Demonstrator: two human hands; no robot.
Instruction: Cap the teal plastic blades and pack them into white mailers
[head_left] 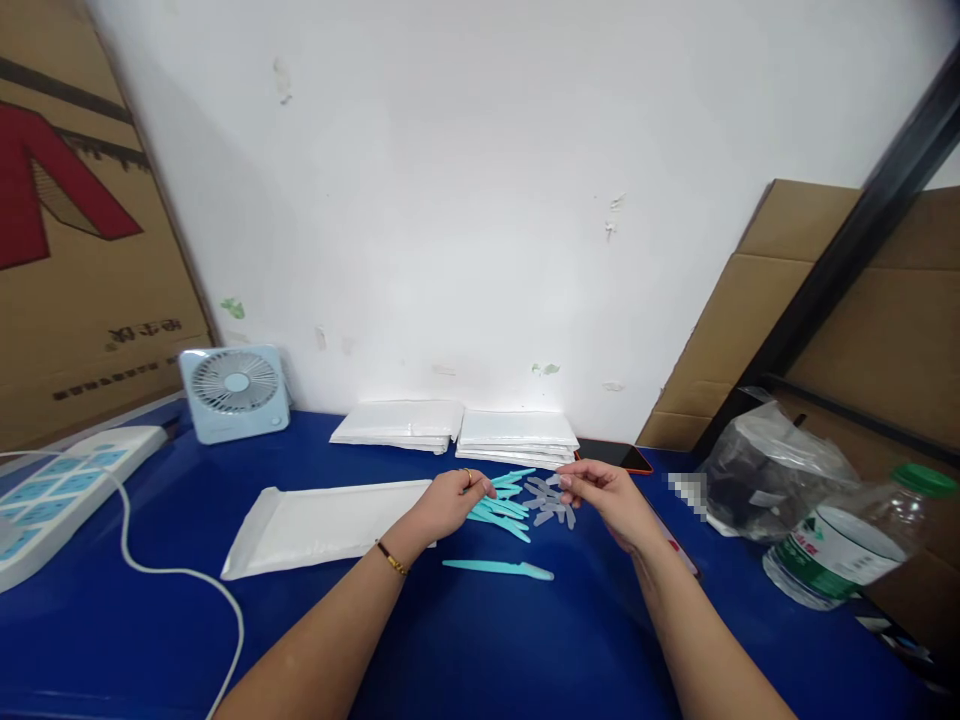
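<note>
My left hand (pixel 450 502) is closed in a pinch at the left side of a loose pile of turquoise eyebrow razors (pixel 504 515). One razor appears to stick out from its fingertips, pointing right. My right hand (pixel 604 492) pinches what looks like a small clear plastic cap at the edge of a heap of clear plastic caps (pixel 551 502). A single turquoise razor (pixel 495 568) with a clear tip lies apart, nearer to me. A white padded packet (pixel 322 525) lies flat to the left, partly behind my left hand.
Two stacks of white packets, a left stack (pixel 397 425) and a right stack (pixel 517 435), lie against the wall. A phone (pixel 619 456), a bagged container (pixel 772 465) and a water bottle (pixel 836 550) stand right. Left are a fan (pixel 236 392) and power strip (pixel 67 490) with a cable.
</note>
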